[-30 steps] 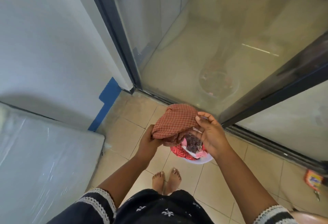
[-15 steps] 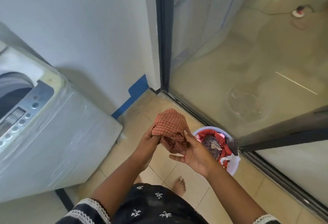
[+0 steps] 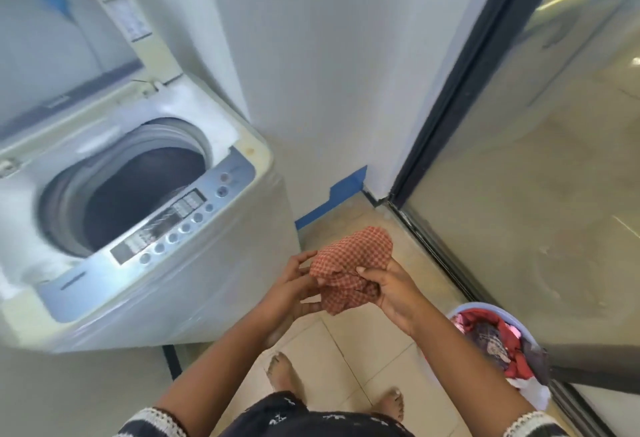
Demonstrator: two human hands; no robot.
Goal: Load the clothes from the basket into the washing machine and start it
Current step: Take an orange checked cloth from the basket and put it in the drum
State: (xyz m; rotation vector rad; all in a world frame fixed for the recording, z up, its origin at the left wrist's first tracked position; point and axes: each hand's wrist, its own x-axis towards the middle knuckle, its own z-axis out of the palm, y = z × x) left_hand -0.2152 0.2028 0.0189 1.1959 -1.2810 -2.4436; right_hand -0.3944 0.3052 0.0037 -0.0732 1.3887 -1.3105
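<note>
The person stood on the tiled floor (image 3: 363,343) with a bunched, red-checked cloth (image 3: 351,265) held up between both hands, clear of the floor and to the right of the washing machine's (image 3: 180,284) front right corner. The right hand (image 3: 389,289) had its fingers and thumb curled round the cloth's right side, taking its weight. The left hand (image 3: 294,286) was at the cloth's left edge with fingers loosely spread, touching it; probably gathering the loose folds so that nothing trailed. The machine's lid (image 3: 69,31) stood raised at its back edge and the drum (image 3: 138,190) lay open and dark below, so the load could go straight in. The basket (image 3: 498,343), with more clothes heaped in it, sat on the floor against the glass door's (image 3: 540,159) bottom track, beside the person's right arm, likely kept near for repeat trips. The control panel (image 3: 173,225) ran along the machine's front edge, untouched.
</note>
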